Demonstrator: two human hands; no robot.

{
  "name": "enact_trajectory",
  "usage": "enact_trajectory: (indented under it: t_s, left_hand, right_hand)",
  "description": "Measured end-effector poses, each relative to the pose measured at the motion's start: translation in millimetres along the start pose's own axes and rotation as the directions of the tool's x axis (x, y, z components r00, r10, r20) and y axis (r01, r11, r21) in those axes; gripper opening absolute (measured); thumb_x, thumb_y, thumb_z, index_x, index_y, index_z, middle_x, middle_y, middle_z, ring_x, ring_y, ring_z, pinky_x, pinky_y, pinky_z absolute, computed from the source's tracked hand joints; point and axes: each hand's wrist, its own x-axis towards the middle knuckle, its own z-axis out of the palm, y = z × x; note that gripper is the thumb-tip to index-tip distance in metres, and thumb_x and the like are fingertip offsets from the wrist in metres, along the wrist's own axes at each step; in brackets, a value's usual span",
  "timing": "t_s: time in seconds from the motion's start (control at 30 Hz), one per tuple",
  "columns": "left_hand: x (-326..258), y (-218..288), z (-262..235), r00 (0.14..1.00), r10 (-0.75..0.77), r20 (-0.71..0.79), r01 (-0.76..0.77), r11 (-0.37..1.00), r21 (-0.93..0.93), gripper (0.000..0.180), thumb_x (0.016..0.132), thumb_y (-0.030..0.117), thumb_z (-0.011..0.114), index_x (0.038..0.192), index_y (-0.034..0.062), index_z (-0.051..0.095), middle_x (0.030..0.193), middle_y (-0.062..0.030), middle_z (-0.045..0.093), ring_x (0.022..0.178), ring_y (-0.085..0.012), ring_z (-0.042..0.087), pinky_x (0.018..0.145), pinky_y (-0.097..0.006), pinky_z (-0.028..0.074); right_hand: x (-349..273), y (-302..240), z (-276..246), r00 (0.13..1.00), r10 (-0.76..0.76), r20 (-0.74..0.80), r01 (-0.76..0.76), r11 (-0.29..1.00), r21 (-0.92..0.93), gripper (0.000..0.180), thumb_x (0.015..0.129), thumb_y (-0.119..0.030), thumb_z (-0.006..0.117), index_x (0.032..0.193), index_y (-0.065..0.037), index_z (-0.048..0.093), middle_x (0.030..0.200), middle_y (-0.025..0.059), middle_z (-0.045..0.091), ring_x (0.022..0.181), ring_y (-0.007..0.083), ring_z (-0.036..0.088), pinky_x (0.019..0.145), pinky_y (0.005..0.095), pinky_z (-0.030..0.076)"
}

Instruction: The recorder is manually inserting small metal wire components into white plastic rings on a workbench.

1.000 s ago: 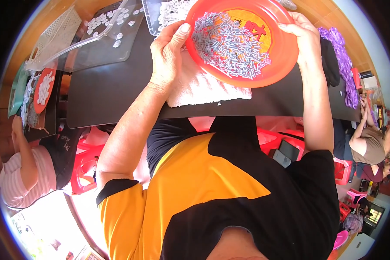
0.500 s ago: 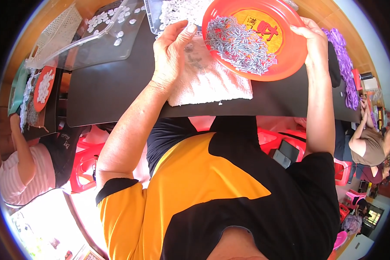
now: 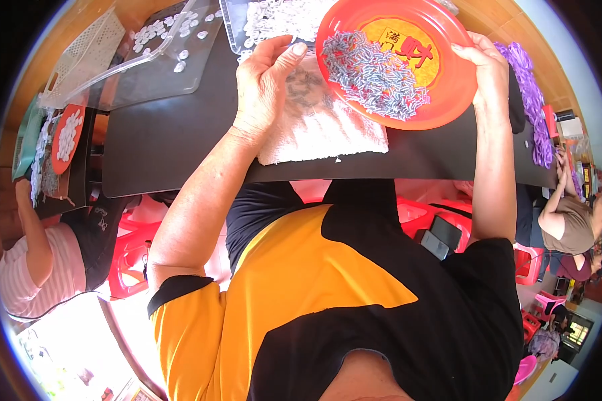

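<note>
My right hand [image 3: 486, 70] grips the right rim of a round red plate [image 3: 451, 100], thumb on top, and holds it tilted above the table. Many short grey-blue tube-like pieces [image 3: 374, 77] are heaped on the plate's left and lower part, beside its yellow printed centre. Left of the plate, my left hand [image 3: 262, 90] is raised over the edge of a white towel [image 3: 328, 137], thumb and fingers loosely bent with a gap between. I see nothing in it. Its fingertips are near a clear tub [image 3: 231, 27] of small white pieces [image 3: 284, 20].
The dark table [image 3: 174, 147] spans the front. A clear plastic lid [image 3: 134, 93] with scattered white pieces lies at far left, beside a white perforated basket [image 3: 90, 57]. Purple cord bundles [image 3: 532, 100] hang at the right. Other people sit at both sides, near red stools [image 3: 130, 260].
The red plate has shifted slightly right and down and turned a little in my right hand, and the heap of pieces moved with it. My left hand has barely moved.
</note>
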Motion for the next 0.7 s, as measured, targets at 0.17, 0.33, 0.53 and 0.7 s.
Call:
enact_trajectory:
  t_s: [0.17,0.33,0.53,0.7]
  left_hand:
    - [1,-2,-2,1.0,0.021,0.011,-0.022,1.0,0.014,0.054,0.089,0.035,0.069,0.122,-0.0057,0.057,0.107,-0.0147,0.067,0.099,-0.0169,0.061,0.089,-0.028,0.046]
    - [0,0,0,1.0,0.029,0.009,-0.029,1.0,0.001,0.053,0.088,0.033,0.07,0.122,-0.0059,0.057,0.106,-0.0144,0.067,0.099,-0.0164,0.061,0.089,-0.028,0.046]
    - [0,-1,-1,0.999,0.031,0.013,-0.032,0.998,0.061,0.052,0.088,0.032,0.07,0.121,-0.0057,0.057,0.106,-0.0139,0.067,0.097,-0.0161,0.061,0.087,-0.027,0.047]
    - [-2,4,1,1.0,0.02,0.014,-0.021,0.999,0.05,0.05,0.088,0.031,0.071,0.121,-0.005,0.058,0.106,-0.0133,0.066,0.096,-0.0153,0.061,0.086,-0.027,0.047]
  right_hand:
    - [-7,-3,3,0.999,0.019,-0.031,-0.019,1.0,-0.001,0.031,0.078,0.002,0.066,0.109,0.005,0.061,0.096,0.0111,0.068,0.089,0.0168,0.066,0.084,0.0285,0.051]
    - [-6,-2,0,1.0,-0.014,-0.028,0.014,1.0,-0.001,0.03,0.078,0.003,0.066,0.107,0.005,0.061,0.096,0.0113,0.068,0.087,0.0168,0.067,0.083,0.0284,0.051]
    - [-4,-3,-8,0.998,-0.016,-0.063,0.015,1.0,-0.019,0.029,0.077,0.003,0.066,0.106,0.005,0.061,0.096,0.0113,0.068,0.086,0.0168,0.067,0.081,0.0283,0.052]
    - [-9,-1,-11,0.996,0.001,-0.086,-0.002,1.0,-0.007,0.03,0.077,0.003,0.066,0.106,0.006,0.061,0.096,0.0117,0.068,0.086,0.0174,0.067,0.081,0.0289,0.052]
